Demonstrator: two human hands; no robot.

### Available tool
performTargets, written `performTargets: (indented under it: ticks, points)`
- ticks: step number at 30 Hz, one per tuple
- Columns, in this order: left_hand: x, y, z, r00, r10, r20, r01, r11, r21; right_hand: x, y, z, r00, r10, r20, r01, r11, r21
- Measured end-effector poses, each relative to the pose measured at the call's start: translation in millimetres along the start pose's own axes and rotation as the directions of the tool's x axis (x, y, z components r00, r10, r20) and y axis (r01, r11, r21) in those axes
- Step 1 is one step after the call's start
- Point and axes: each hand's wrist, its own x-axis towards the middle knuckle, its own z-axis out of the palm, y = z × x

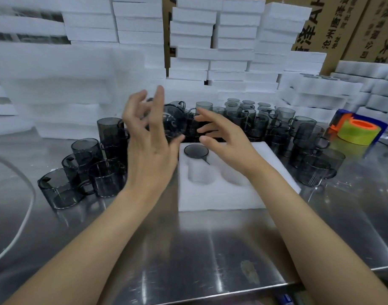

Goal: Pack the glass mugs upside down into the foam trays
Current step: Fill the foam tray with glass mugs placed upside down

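Note:
A white foam tray [223, 199] lies on the steel table in front of me. One smoky glass mug [195, 151] sits upside down in its far left pocket; the two near pockets show bare foam. My left hand [149, 137] is raised above the tray's far left corner and holds a blurred glass mug [174, 123] between thumb and spread fingers. My right hand [223, 137] hovers over the tray's far right part, fingers extended toward that mug and holding nothing.
Loose grey glass mugs stand in a left cluster [85, 170] and a right cluster [307, 146]. White foam tray stacks [210, 51] fill the back, with cardboard boxes [342, 29] behind. A yellow and orange tape dispenser [358, 129] sits at the right. A white cable [23, 219] curves at left.

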Motion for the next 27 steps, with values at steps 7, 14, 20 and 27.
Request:
performTargets:
  ticks: [7,14,20,27]
  points:
    - [-15,6,16,0.995,-0.067,0.078,0.087,0.957,-0.277,-4,-6,2,0.994,0.013,0.109,-0.03,0.988,0.149]
    - [-21,1,21,0.949,-0.143,0.282,0.226,0.931,-0.288,-3,-6,2,0.997,-0.076,-0.016,0.076,0.997,-0.035]
    - [-18,-3,19,0.892,-0.298,0.341,0.404,0.863,-0.303,-3,-1,0,0.999,-0.049,0.011,0.047,0.989,0.143]
    - [-13,-1,12,0.849,-0.429,0.309,0.525,0.752,-0.399,0,2,-2,1.0,-0.005,-0.023,0.01,0.977,0.211]
